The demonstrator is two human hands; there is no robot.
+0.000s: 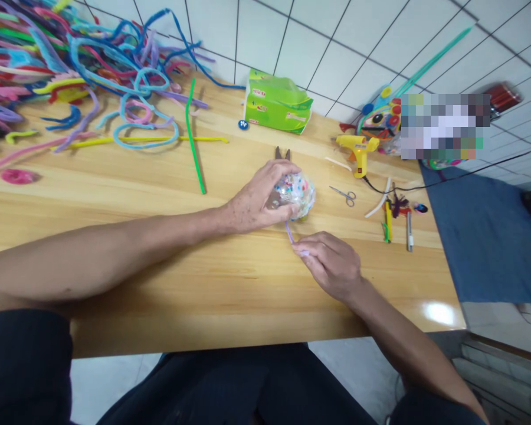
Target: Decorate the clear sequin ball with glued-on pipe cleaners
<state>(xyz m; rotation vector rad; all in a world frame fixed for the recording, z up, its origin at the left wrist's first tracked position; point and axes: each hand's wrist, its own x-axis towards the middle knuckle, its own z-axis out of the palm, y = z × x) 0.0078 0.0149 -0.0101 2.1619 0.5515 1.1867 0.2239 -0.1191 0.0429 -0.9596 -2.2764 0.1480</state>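
My left hand [265,198] is wrapped over a clear rounded container [301,192] with colourful bits showing through it, resting on the table. A light purple pipe cleaner [289,232] runs from the container's near side to my right hand [330,262], which pinches its free end between thumb and fingers. Just beyond my left hand, the dark jaws of a pair of pliers [282,154] stick out; the rest of the tool is hidden. Small scissors [346,195] lie to the right of the container.
Tangled pipe cleaners [84,65] cover the back left, with a green one [192,136] nearer the middle. A green tissue pack [278,101] stands by the tiled wall. A yellow glue gun [358,152], its cord trailing right, and a cutter knife [409,231] lie rightward.
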